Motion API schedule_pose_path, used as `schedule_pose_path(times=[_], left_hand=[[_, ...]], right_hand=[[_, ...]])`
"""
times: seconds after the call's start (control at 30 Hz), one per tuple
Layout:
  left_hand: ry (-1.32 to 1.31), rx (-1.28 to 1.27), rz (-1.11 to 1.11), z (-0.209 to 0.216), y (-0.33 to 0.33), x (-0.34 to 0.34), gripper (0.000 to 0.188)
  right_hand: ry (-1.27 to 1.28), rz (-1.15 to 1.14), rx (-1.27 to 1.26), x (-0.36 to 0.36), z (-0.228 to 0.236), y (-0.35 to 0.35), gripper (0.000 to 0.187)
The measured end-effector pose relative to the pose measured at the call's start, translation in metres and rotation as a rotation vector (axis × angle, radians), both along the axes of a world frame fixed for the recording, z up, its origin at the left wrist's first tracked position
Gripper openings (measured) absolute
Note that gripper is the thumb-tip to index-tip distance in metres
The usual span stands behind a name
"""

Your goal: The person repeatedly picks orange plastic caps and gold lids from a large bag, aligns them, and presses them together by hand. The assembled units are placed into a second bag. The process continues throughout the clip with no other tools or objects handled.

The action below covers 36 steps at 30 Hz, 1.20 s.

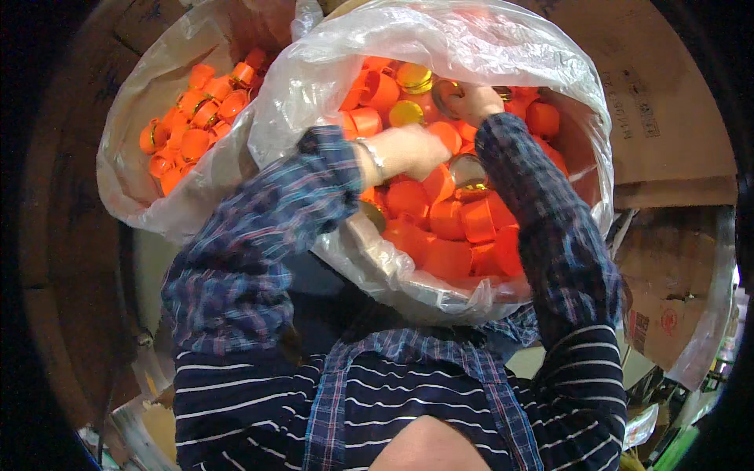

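Both hands down in the clear plastic bag (pixel 550 71) of round orange plastic caps (pixel 448 220) — my right hand (pixel 473 100) curled around a gold-lined cap (pixel 444 93) at the far side, my left hand (pixel 408 151) resting on the heap nearer me, fingers hidden — I cannot tell their spread.

Two bags sit side by side in the upper half of the frame, both full of caps (pixel 448 220). The larger bag (pixel 440 47) fills the centre and right; the smaller bag (pixel 133 173) lies at upper left, touching it. Both hands are inside the larger bag, the left hand (pixel 408 151) below the right hand (pixel 473 100). Cardboard (pixel 667 118) stands at the right.
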<state>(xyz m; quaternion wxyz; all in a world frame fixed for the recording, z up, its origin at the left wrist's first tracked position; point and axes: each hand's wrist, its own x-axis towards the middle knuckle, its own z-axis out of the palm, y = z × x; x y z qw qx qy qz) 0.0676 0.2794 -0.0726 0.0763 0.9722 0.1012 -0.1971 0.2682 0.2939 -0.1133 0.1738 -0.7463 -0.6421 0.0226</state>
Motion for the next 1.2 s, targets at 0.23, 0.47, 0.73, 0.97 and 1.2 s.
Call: schedule_pose_path(times=[0.23,0.47,0.73,0.97,1.2], left_hand=[[-0.088,0.217,-0.29,-0.101,-0.007,0.032,0.049],[-0.196,0.066,-0.272,-0.07,-0.003,-0.006,0.079],[-0.853,-0.675,0.421,0.04,-0.013,-0.038,0.037],[-1.191,-0.942,0.217,0.013,-0.142,-0.074,0.041],[-1.06,-1.841,0.451,0.012,-0.189,-0.092,0.063]], right_hand=[[0.466,0.093,0.019,0.026,0.092,-0.142,0.031],[0.97,-0.017,0.172,0.0,0.085,-0.222,0.021],[1.001,-0.162,0.43,-0.033,0.092,-0.273,0.019],[1.03,0.19,0.844,-0.145,0.099,-0.277,0.048],[0.93,0.388,0.541,-0.157,0.1,-0.287,0.098]])
